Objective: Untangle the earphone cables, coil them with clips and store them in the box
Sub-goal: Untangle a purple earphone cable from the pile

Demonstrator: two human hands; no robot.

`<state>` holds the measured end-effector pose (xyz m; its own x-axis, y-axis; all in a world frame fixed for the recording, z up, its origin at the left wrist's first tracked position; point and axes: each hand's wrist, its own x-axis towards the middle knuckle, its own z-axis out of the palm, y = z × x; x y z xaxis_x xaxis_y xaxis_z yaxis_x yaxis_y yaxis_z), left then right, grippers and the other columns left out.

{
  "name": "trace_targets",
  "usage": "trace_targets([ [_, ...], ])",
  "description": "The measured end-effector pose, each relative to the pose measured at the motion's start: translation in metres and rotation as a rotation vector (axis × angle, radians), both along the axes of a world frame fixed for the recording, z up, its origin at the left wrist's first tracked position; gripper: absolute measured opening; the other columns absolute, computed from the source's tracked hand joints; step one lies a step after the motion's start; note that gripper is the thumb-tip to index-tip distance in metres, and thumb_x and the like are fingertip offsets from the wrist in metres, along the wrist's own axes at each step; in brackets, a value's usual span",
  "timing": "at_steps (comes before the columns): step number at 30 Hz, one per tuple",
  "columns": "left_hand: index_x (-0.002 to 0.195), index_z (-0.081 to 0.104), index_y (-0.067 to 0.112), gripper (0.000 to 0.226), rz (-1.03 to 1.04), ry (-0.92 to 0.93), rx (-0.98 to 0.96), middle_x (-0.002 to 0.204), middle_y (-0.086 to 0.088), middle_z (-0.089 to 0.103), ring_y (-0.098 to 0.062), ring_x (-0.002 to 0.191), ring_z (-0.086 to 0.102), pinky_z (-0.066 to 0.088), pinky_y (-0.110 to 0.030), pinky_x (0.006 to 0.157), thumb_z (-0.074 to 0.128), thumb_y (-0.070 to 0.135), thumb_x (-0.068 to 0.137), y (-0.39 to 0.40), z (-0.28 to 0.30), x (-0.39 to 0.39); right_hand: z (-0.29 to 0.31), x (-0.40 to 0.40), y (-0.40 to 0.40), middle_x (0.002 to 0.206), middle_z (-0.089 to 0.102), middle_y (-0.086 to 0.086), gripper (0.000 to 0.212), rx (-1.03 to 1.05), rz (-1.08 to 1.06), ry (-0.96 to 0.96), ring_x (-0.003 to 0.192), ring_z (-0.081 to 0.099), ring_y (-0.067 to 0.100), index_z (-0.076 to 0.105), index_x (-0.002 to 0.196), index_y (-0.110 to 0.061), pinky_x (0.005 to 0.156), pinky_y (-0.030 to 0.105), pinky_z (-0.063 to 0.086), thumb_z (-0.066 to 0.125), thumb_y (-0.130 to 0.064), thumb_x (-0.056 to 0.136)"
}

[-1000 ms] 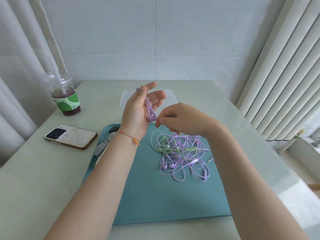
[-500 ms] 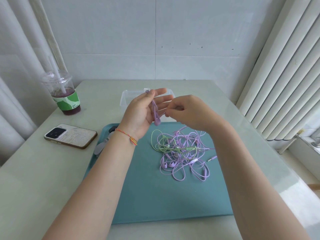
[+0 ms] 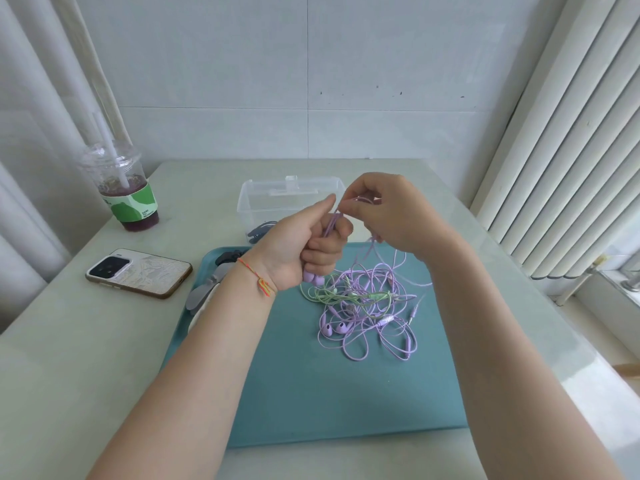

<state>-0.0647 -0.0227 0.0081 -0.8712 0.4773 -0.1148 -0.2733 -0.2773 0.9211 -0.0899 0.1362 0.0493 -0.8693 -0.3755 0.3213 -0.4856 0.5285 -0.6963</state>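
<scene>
A tray (image 3: 311, 393) sat at the frame's centre on the table (image 3: 69, 375), a cable tangle (image 3: 367, 306) on its upper right part, a box (image 3: 273, 199) just behind it, a phone (image 3: 138, 271) left, and a cup (image 3: 124, 192) upper left.

Both forearms reach up from the lower edge of the frame toward its centre, where the two hands meet just above the middle. The left hand (image 3: 304, 244) is a loose fist with the thumb extended up and to the right, the fingers curled inward, and a thin orange string band round the wrist. The right hand (image 3: 388, 213), slightly higher, pinches with bent fingertips just beside the left thumb tip.
</scene>
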Motion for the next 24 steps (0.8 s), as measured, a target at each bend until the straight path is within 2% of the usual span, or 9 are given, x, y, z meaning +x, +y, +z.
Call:
trace_targets([
  [3, 0.068, 0.054, 0.017, 0.041, -0.108, 0.012, 0.177, 0.049, 0.008, 0.014, -0.007, 0.038, 0.009, 0.011, -0.019, 0.036, 0.035, 0.036, 0.097, -0.002, 0.004, 0.003, -0.006, -0.004, -0.001, 0.058, 0.058, 0.007, 0.007, -0.181, 0.024, -0.083, 0.047, 0.055, 0.017, 0.067, 0.088, -0.004, 0.057, 0.034, 0.055, 0.062, -0.009, 0.091],
  [5, 0.071, 0.054, 0.016, 0.035, -0.147, 0.014, 0.330, 0.051, 0.007, 0.016, -0.008, 0.039, 0.011, 0.012, -0.019, 0.037, 0.036, 0.032, 0.097, -0.004, 0.005, 0.003, -0.010, -0.007, -0.004, 0.059, 0.058, 0.008, 0.010, -0.263, 0.046, -0.136, 0.048, 0.058, 0.016, 0.067, 0.090, -0.003, 0.058, 0.033, 0.057, 0.057, -0.004, 0.093],
  [10, 0.081, 0.057, 0.011, 0.035, -0.042, 0.002, 0.661, 0.050, 0.007, 0.021, -0.009, 0.038, 0.017, 0.023, -0.020, 0.037, 0.033, 0.028, 0.101, -0.006, 0.007, -0.003, -0.021, -0.005, -0.014, 0.058, 0.062, 0.010, 0.019, -0.036, 0.113, -0.206, 0.052, 0.058, 0.018, 0.065, 0.091, 0.005, 0.056, 0.027, 0.043, 0.051, -0.008, 0.094],
  [12, 0.083, 0.061, 0.011, 0.040, 0.116, -0.003, 0.688, 0.049, 0.007, 0.029, -0.008, 0.037, 0.026, 0.028, -0.018, 0.039, 0.032, 0.029, 0.103, -0.007, 0.008, -0.005, -0.022, 0.000, -0.017, 0.053, 0.060, 0.008, 0.021, 0.048, 0.153, -0.261, 0.046, 0.053, 0.014, 0.062, 0.086, 0.005, 0.053, 0.024, 0.040, 0.050, -0.011, 0.093],
  [14, 0.087, 0.066, 0.012, 0.041, 0.242, 0.010, 0.700, 0.054, 0.006, 0.042, -0.006, 0.043, 0.041, 0.037, -0.016, 0.046, 0.033, 0.030, 0.104, -0.008, 0.008, -0.005, -0.022, 0.004, -0.018, 0.046, 0.054, -0.003, 0.024, 0.113, 0.195, -0.307, 0.042, 0.048, 0.013, 0.061, 0.076, -0.003, 0.051, 0.021, 0.039, 0.052, -0.016, 0.095],
  [16, 0.096, 0.069, 0.014, 0.039, 0.329, 0.040, 0.690, 0.069, 0.005, 0.062, -0.010, 0.060, 0.061, 0.049, -0.020, 0.061, 0.035, 0.031, 0.104, -0.009, 0.008, -0.004, -0.021, 0.008, -0.019, 0.046, 0.048, -0.009, 0.026, 0.127, 0.246, -0.368, 0.041, 0.041, 0.010, 0.064, 0.073, -0.014, 0.048, 0.021, 0.038, 0.052, -0.016, 0.096],
  [17, 0.101, 0.069, 0.015, 0.037, 0.373, 0.060, 0.671, 0.080, 0.003, 0.069, -0.013, 0.074, 0.068, 0.053, -0.024, 0.070, 0.036, 0.031, 0.104, -0.010, 0.008, -0.003, -0.021, 0.008, -0.020, 0.050, 0.046, -0.007, 0.023, 0.123, 0.265, -0.395, 0.042, 0.039, 0.010, 0.068, 0.079, -0.015, 0.047, 0.021, 0.036, 0.052, -0.014, 0.096],
  [20, 0.113, 0.061, 0.014, 0.035, 0.475, 0.158, 0.568, 0.105, -0.002, 0.072, -0.021, 0.103, 0.068, 0.054, -0.028, 0.086, 0.032, 0.031, 0.105, -0.011, 0.008, -0.003, -0.019, 0.008, -0.020, 0.052, 0.042, -0.006, 0.024, 0.164, 0.259, -0.394, 0.046, 0.038, 0.011, 0.073, 0.094, -0.014, 0.048, 0.019, 0.035, 0.049, -0.011, 0.092],
  [24, 0.117, 0.059, 0.015, 0.034, 0.572, 0.213, 0.514, 0.116, -0.005, 0.069, -0.024, 0.114, 0.063, 0.050, -0.031, 0.095, 0.031, 0.033, 0.105, -0.013, 0.006, -0.006, -0.017, 0.012, -0.021, 0.047, 0.045, -0.012, 0.027, 0.259, 0.256, -0.381, 0.046, 0.039, 0.010, 0.074, 0.091, -0.020, 0.052, 0.020, 0.037, 0.048, -0.013, 0.090],
])
